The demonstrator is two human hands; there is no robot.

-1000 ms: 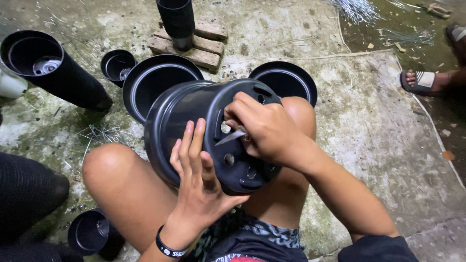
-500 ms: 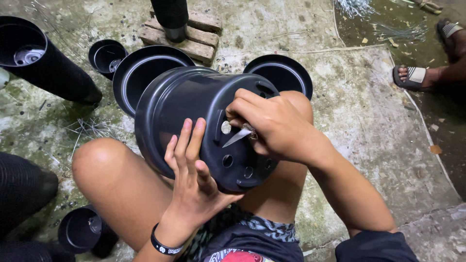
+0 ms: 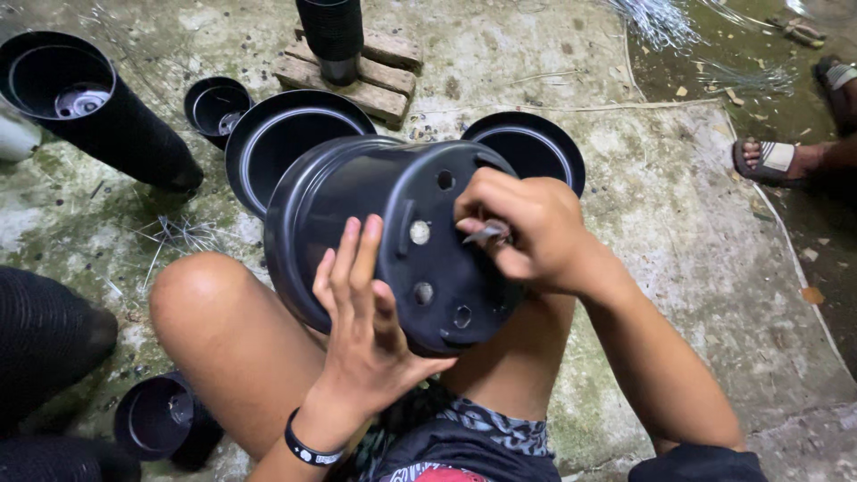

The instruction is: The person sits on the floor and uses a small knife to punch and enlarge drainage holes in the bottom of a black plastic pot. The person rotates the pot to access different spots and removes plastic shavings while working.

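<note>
Head view caught the right hand curled tight, fingers together and pinched on a thin metal wire piece whose tip sat against the underside of a black plastic pot. That pot lay on its side across the person's bare thighs, its base turned up toward the camera, its round drain holes showing. The left hand was open, fingers apart and spread flat against the base, bracing it just beside the holes; a black wristband sat on that wrist.

As a judgement, the step went best with the bracing hand pressing firmly so the pot could not roll off the legs, and with its fingers kept clear of the hole being worked, since a slipping metal tip could jab them. A short, steady grip near the tip looked the wiser choice over a long one.

Outward from there, two empty black pots and lay behind on the concrete floor, a stack of nested pots leaned at upper left, and a wooden block carried another dark stack. A sandalled foot of another person rested at the right edge.
</note>
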